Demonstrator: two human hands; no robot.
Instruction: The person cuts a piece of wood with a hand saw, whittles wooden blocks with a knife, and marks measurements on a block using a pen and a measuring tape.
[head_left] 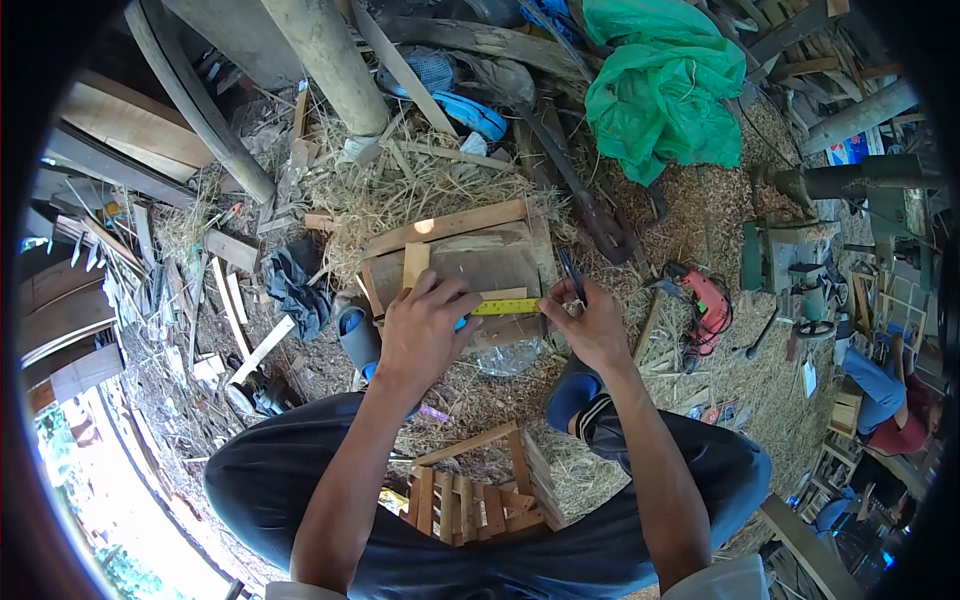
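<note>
My left hand is closed over a tape measure, mostly hidden under the fingers, with a bit of blue showing. Its yellow blade stretches right across a short wooden board. The blade's far end meets the fingertips of my right hand. A dark, slim pen-like marking tool points up from between the fingers of that same hand. Beside my left fingers, a pale wood strip rests on the board. A longer light strip lies along the board's far side.
A red power drill lies on the shavings at right. Beyond the board are a green plastic bag and a wooden post. A slatted wooden stool or crate sits between my legs. Another person is at far right.
</note>
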